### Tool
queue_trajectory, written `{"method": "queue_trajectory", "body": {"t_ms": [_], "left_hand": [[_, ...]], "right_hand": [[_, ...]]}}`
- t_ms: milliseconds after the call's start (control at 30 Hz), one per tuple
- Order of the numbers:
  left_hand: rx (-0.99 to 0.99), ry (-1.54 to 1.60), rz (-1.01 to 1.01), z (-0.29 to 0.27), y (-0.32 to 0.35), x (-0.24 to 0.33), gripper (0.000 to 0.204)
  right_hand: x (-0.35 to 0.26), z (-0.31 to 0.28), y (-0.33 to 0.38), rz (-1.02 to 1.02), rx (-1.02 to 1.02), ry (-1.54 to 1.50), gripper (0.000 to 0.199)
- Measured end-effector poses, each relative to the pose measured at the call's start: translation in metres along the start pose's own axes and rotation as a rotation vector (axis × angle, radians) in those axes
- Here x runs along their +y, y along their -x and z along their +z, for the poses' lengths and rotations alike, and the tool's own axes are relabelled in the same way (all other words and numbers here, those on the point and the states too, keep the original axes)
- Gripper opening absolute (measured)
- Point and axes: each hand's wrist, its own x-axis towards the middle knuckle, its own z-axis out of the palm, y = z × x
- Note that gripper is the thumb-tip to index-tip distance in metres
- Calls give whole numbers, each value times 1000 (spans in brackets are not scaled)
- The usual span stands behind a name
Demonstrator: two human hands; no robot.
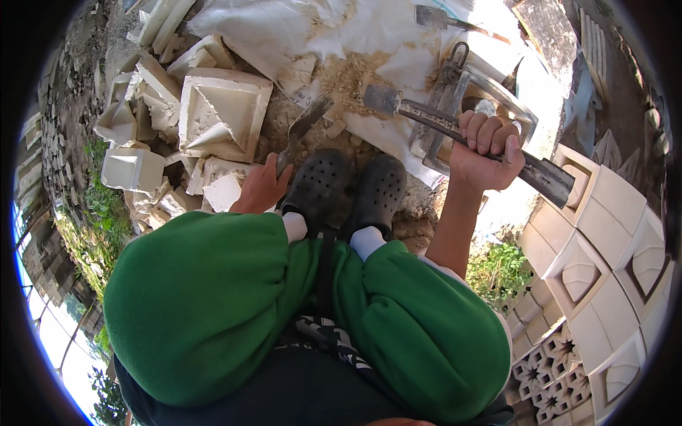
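Observation:
My left hand (264,186) is closed round the lower end of a flat, dirt-coated metal blade tool (310,122), just left of my dark clogs (323,186). My right hand (486,150), raised on the right, grips a long dark metal tool (430,117) at its shaft. That tool has a blocky grey head at its far left end and a wider, worn end past my fist. Beneath it lies a metal frame mould (455,85), partly hidden by my hand and the tool.
Broken cream cast blocks (226,113) are piled on the left. A crumpled white sheet (383,42) with sandy crumbs spreads ahead. Another flat-headed tool (432,17) lies at the top. Stacked patterned blocks (604,248) stand at the right, with green plants (497,273) beside them.

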Motion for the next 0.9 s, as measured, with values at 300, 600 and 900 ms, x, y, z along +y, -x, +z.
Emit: {"method": "queue_trajectory", "body": {"t_ms": [300, 600, 900], "left_hand": [[-110, -124, 307, -14, -54, 0, 36], [-171, -460, 321, -31, -130, 20, 36], [-316, -422, 438, -28, -118, 14, 36]], "right_hand": [[-18, -30, 13, -51, 107, 106, 32], [-16, -34, 18, -21, 185, 133, 34], [-8, -34, 16, -21, 169, 105, 33]]}}
